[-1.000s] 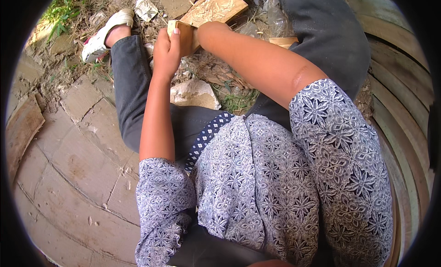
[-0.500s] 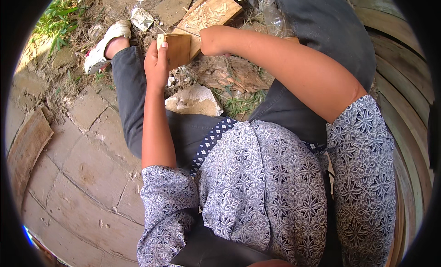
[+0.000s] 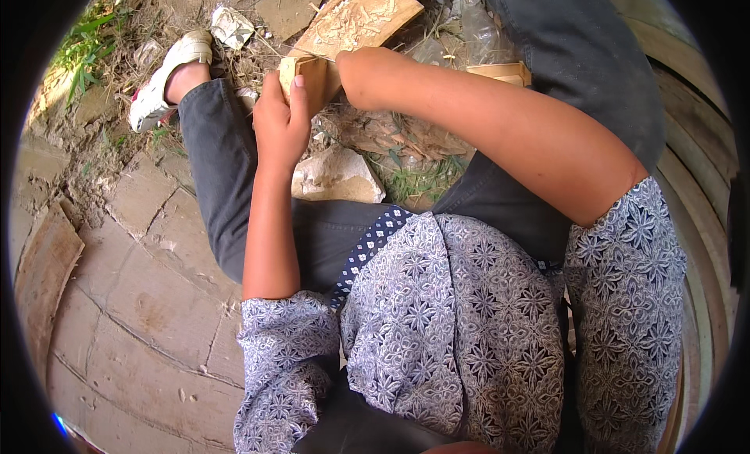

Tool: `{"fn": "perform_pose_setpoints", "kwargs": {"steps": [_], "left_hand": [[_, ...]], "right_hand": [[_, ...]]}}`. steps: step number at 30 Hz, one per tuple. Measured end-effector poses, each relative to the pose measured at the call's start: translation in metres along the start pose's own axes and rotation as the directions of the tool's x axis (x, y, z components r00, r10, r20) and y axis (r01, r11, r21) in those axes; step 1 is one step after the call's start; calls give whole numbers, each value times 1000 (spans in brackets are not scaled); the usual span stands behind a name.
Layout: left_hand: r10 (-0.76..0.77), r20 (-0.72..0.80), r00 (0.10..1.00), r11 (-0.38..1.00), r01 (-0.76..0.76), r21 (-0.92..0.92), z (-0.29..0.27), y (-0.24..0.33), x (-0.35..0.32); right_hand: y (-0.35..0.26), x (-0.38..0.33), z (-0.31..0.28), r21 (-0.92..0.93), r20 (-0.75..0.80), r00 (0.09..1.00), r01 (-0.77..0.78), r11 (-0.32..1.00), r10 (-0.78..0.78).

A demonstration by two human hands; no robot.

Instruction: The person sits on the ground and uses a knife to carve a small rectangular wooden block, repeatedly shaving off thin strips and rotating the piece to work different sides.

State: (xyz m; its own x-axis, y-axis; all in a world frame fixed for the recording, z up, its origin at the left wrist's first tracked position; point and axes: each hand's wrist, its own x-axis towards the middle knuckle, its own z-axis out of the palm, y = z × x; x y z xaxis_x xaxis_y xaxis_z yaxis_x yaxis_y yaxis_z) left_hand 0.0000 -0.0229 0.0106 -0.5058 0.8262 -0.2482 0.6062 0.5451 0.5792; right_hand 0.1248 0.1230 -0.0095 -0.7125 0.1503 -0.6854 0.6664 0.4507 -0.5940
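My left hand is closed around a small wooden block, its thumb lying along the near side and the pale end facing up. Just right of it, my right hand is closed in a fist on a knife, its handle hidden in the fingers. Only a thin bit of the blade shows, against the block's far edge. Beneath and beyond the block lies a wide plank strewn with curled wood shavings.
A pale broken stone sits between my legs, near a rough weathered log. Another wood piece lies by my right leg. Clear plastic is beyond it. Paving slabs spread at left; curved wooden slats stand at right.
The block and my left hand have shifted slightly right, and the block has tipped so more of its end shows. Less of the blade is visible. The whole view has shifted a little.
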Motion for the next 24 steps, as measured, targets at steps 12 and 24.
{"fn": "perform_pose_setpoints", "kwargs": {"steps": [12, 24], "left_hand": [[33, -47, 998, 994, -38, -101, -2, 6, 13], [23, -4, 1000, 995, -24, -98, 0, 11, 12]], "right_hand": [[28, 26, -11, 98, 138, 987, -100, 990, 86], [9, 22, 3, -146, 42, 998, -32, 989, 39]]}}
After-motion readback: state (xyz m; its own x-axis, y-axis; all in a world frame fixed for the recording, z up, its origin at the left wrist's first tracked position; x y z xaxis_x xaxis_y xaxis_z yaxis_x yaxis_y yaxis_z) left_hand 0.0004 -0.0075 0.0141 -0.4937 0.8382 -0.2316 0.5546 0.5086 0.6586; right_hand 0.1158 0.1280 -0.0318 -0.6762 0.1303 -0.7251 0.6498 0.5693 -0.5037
